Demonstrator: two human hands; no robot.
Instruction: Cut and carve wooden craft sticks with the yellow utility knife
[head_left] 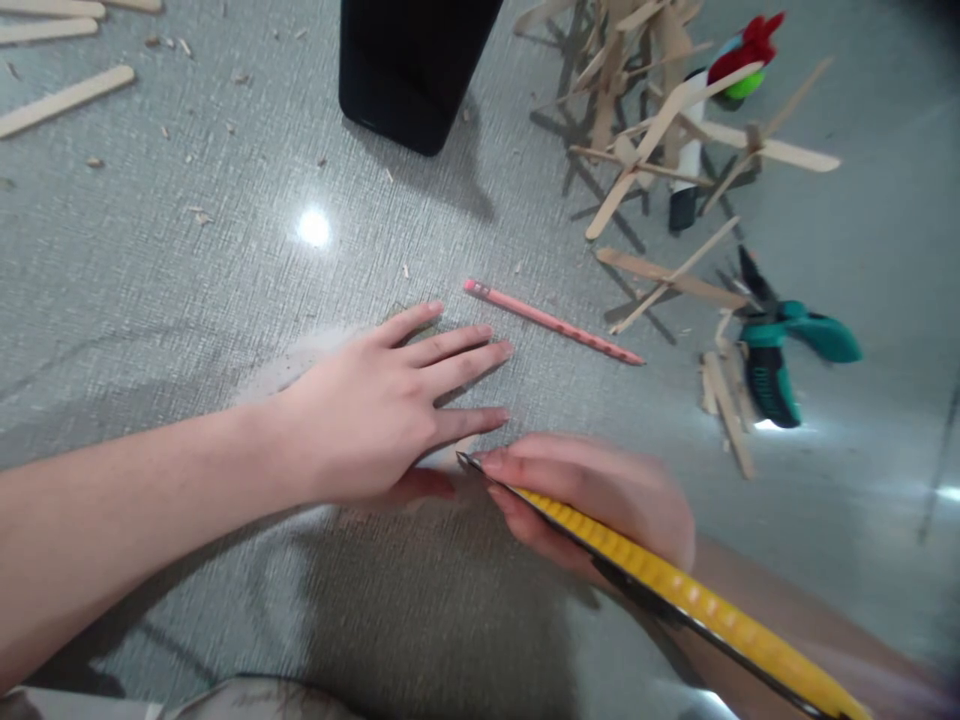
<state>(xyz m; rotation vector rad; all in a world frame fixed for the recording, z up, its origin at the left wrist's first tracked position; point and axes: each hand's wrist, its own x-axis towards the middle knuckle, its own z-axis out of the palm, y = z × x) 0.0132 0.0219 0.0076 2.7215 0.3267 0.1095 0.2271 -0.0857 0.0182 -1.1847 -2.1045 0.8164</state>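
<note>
My left hand (375, 410) lies flat on the table, palm down, its fingers spread. A small pale piece of wood (466, 443) shows at its index finger; how much lies beneath the hand is hidden. In my right hand (600, 500), slightly blurred, is a yellow utility knife (675, 590). Its metal tip points left and reaches that piece, close to the left index finger and thumb. Beyond the left fingertips a pink pencil (555, 322) rests on the table.
Glued wooden-stick shapes (637, 160) stand at upper right, around a white marker (688, 150). Teal-handled pliers (772, 350) lie beside cut stick pieces (727, 410). A black object (412, 70) stands at the top edge. Loose craft sticks (67, 100) and shavings lie upper left.
</note>
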